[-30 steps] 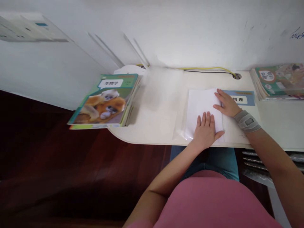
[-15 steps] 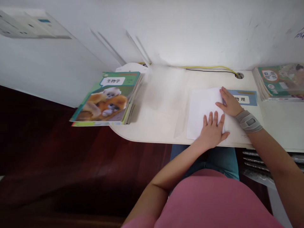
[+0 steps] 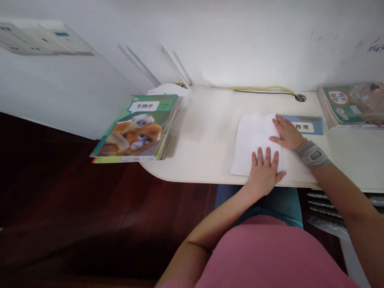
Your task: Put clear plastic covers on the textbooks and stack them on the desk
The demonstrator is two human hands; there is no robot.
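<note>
A white sheet (image 3: 252, 138), maybe a paper cover or blank page, lies over the left part of a textbook (image 3: 316, 126) with a blue band and a white title label. My left hand (image 3: 264, 170) rests flat on the lower right of the sheet, its fingers spread. Above and to the right of it, my right hand (image 3: 288, 132) lies with fingers apart along the sheet's right edge, partly over the textbook. A grey wrist strap (image 3: 314, 154) is around my right wrist. The hands cover part of the book's front.
A stack of textbooks (image 3: 135, 126), monkeys on its top cover, overhangs the left end of the white desk (image 3: 198, 160). Another book stack (image 3: 354, 105) is at the right. A yellow cable (image 3: 258, 87) runs along the wall into a hole. A wall socket panel (image 3: 45, 38) is upper left.
The sheet's left side has shifted slightly leftward and its upper edge now looks curved. Both hands stay flat in nearly the same places; the view has tilted a little.
</note>
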